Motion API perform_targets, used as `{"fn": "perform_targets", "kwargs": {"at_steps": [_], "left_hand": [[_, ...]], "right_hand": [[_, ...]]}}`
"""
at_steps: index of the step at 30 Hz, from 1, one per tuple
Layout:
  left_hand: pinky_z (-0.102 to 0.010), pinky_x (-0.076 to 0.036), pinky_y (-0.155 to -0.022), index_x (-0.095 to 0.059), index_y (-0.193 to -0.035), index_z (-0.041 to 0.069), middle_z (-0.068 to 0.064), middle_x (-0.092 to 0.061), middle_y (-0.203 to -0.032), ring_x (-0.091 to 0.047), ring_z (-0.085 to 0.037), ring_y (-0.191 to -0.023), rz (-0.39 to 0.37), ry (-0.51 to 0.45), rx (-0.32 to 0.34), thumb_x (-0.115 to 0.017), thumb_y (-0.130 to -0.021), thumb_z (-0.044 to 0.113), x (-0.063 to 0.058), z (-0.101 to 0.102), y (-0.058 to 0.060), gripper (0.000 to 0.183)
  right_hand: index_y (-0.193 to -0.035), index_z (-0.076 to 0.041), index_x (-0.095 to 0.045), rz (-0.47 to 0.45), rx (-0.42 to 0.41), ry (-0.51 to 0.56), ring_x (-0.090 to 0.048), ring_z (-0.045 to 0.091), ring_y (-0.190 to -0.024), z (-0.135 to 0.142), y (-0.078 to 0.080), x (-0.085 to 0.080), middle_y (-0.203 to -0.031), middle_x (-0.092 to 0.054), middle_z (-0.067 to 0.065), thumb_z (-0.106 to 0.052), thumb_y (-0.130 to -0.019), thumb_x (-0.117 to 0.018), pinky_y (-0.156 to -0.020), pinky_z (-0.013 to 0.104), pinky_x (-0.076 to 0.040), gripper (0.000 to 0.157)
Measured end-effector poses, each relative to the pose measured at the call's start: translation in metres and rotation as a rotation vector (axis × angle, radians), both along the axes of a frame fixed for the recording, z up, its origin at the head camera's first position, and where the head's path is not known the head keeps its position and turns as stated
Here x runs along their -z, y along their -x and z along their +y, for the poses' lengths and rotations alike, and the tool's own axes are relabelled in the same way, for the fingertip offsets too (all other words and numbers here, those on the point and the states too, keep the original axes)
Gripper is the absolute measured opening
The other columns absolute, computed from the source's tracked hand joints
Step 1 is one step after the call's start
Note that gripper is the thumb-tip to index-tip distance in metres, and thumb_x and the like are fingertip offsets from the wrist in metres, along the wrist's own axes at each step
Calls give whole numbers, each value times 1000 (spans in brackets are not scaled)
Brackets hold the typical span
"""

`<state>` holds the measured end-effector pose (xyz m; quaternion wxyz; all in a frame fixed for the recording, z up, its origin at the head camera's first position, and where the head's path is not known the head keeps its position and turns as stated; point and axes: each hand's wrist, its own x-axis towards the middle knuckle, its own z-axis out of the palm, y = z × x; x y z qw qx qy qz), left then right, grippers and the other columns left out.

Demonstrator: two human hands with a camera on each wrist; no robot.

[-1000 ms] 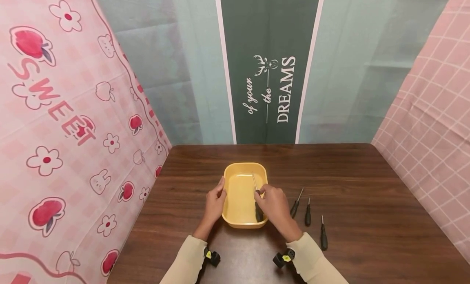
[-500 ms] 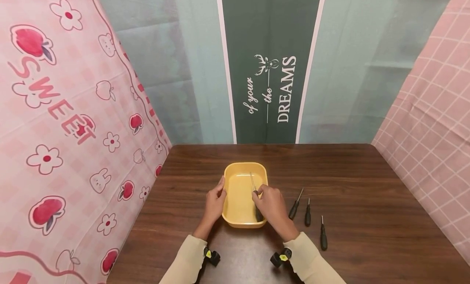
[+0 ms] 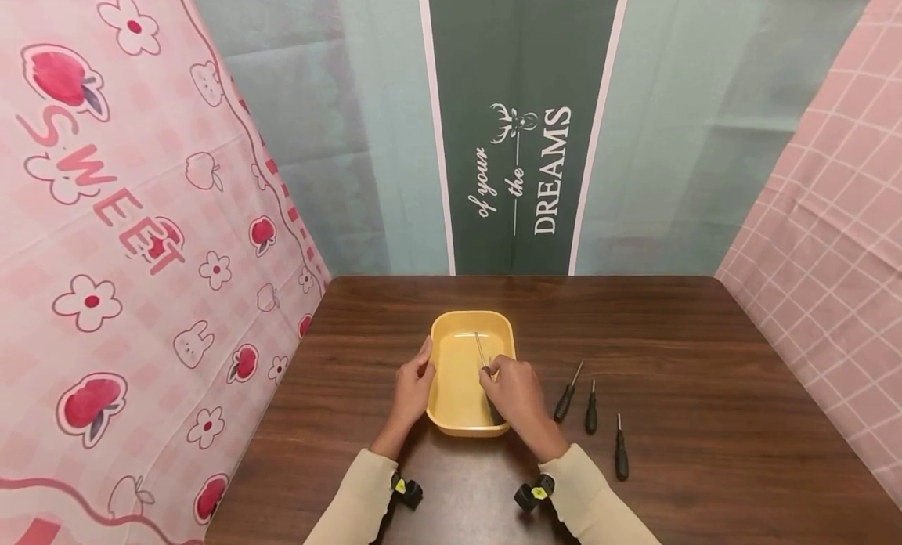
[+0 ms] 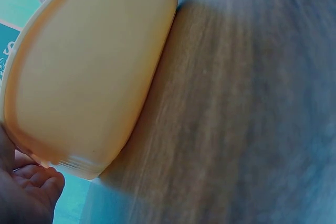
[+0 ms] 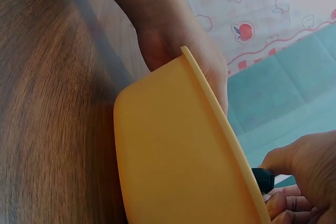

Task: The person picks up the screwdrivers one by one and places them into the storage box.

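Note:
Above the inside of a yellow rectangular plastic container [image 3: 454, 396], my right hand [image 3: 517, 392] pinches a screwdriver [image 3: 481, 348] by its black handle. Its metal shaft points away from me, and the fingers cover most of the handle. In the right wrist view the black handle end [image 5: 264, 180] shows between thumb and fingers, just past the rim. A dark shape shows in the container under that hand, partly hidden. My left hand [image 3: 412, 388] holds the container's left side, thumb at the rim and fingers along the outer wall.
To the right of the container, three black-handled screwdrivers lie on the dark wooden table [image 3: 705, 373]: one nearest the container [image 3: 565, 402], a middle one [image 3: 591, 410] and one nearer me [image 3: 621, 455]. Patterned cloths hang around the table.
My right hand has moved slightly left with the screwdriver, whose tip has shifted left over the container. The left hand and the container have stayed in place.

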<state>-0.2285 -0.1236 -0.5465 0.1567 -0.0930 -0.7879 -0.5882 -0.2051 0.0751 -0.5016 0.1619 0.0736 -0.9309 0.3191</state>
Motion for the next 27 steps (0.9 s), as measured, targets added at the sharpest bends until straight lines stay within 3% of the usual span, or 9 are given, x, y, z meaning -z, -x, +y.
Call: {"fn": "perform_targets", "kwargs": {"at_steps": [8, 18, 20, 27], "left_hand": [[-36, -34, -115, -52, -141, -7, -14, -50, -148, -46, -22, -139, -30, -19, 11, -55, -100, -3, 6, -3, 3, 41], [-41, -35, -114, -52, -140, -10, -20, -49, -147, -46, -28, -139, -14, -11, 1, -55, -100, -6, 7, -2, 3, 40], [-43, -34, -114, -50, -139, -13, -24, -48, -147, -45, -32, -139, -10, -11, 4, -53, -100, -8, 3, -1, 1, 40], [-43, -34, -113, -49, -137, -18, -30, -47, -145, -45, -38, -137, -12, 10, 38, -52, -98, -11, -30, 1, -16, 39]], "right_hand": [[-77, -5, -72, 27, -5, 2, -50, 9, -51, -6, 1, 1, -60, -63, -1, -17, -84, -78, -48, 29, -49, 16], [-77, -3, -72, 30, -39, -17, -57, 11, -53, -12, 5, 6, -67, -70, 5, -16, -85, -79, -49, 28, -50, 16], [-77, -4, -72, 31, -40, -21, -59, 13, -54, -13, 5, 8, -69, -71, 6, -16, -85, -79, -50, 29, -51, 16], [-76, -5, -71, 21, -45, -25, -58, 14, -54, -16, 6, 13, -68, -70, 6, -17, -85, -78, -50, 31, -50, 16]]}}
